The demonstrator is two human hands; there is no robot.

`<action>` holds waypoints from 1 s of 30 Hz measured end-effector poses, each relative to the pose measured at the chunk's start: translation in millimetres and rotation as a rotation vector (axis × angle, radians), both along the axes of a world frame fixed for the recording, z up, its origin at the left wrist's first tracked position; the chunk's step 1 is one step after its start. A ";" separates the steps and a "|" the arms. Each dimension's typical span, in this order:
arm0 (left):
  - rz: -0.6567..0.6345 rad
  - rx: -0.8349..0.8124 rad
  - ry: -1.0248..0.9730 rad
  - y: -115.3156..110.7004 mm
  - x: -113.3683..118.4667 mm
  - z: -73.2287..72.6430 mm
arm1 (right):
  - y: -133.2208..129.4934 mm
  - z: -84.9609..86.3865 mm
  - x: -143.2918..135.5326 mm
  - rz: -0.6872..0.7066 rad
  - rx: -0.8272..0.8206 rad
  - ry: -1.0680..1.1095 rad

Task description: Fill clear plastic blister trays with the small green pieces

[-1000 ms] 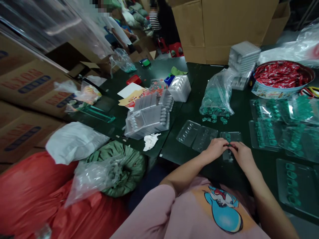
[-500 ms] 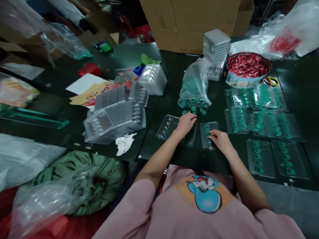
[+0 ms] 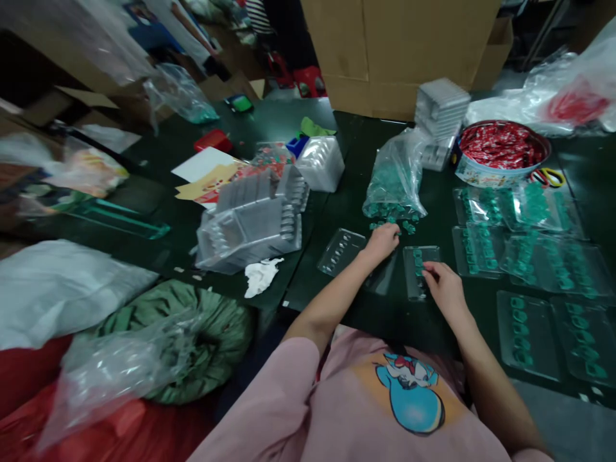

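My left hand (image 3: 383, 240) reaches to the loose green plastic pieces (image 3: 408, 227) at the mouth of a clear bag (image 3: 392, 176). Its fingers are drawn together, and what they hold is hidden. At a small clear blister tray (image 3: 412, 289), my right hand (image 3: 443, 287) pinches a green plastic piece (image 3: 419, 272) over the column of slots. More green pieces show in the tray's upper slots. A clear tray with unfilled slots (image 3: 339, 251) lies left of my left forearm, and another clear sheet lies partly under the wrist.
Clear trays with green pieces (image 3: 528, 337) spread across the right side. Behind them stand a round tin of red packets (image 3: 503, 154) and scissors (image 3: 548, 177). Stacked clear trays (image 3: 250, 224) and a crumpled white tissue (image 3: 262, 277) lie left. A cardboard box (image 3: 404, 58) stands at the back.
The whole view has shifted, so everything sits further right and slightly lower. My left hand stays by the loose pieces, and my right hand stays at the small tray.
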State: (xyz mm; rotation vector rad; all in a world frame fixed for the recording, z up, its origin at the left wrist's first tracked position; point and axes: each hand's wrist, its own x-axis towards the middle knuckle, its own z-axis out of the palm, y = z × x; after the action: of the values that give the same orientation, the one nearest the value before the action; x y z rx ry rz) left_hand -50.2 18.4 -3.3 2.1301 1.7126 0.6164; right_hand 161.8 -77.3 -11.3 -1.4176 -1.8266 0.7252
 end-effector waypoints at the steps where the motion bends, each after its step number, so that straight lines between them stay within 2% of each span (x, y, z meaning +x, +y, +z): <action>1: 0.008 -0.012 -0.101 -9.1 5.4 2.4 | 0.2 3.1 -0.8 -0.032 0.021 0.025; 3: -0.004 -0.083 -0.386 -30.8 17.9 5.8 | 0.9 8.6 -3.2 -0.077 0.031 0.102; 6: 0.005 -0.267 -0.765 -63.1 36.4 6.8 | 0.7 13.2 -7.5 -0.072 -0.052 0.261; 9: 0.037 -0.418 -1.031 -83.3 45.6 5.9 | -1.4 13.4 -9.8 -0.079 -0.170 0.381; 12: 0.079 -0.518 -1.192 -90.3 44.9 7.3 | -3.4 9.7 -9.2 -0.088 -0.298 0.502; 17: 0.090 -0.561 -1.257 -92.6 41.0 12.7 | -4.2 0.1 -5.9 -0.013 -0.474 0.624; 24: 0.066 -0.580 -1.222 -97.5 41.1 9.4 | -8.4 -1.7 -3.4 0.014 -0.515 0.729; 30: 0.048 -0.539 -1.232 -102.1 41.0 8.6 | -9.6 -4.1 -8.4 -0.050 -0.551 0.765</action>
State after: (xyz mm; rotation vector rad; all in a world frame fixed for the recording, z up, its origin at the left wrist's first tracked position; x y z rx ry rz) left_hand -9.3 -83.7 5.3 0.9205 1.0089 1.0201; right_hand 153.4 -86.9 -15.4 -1.2319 -1.0243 1.5694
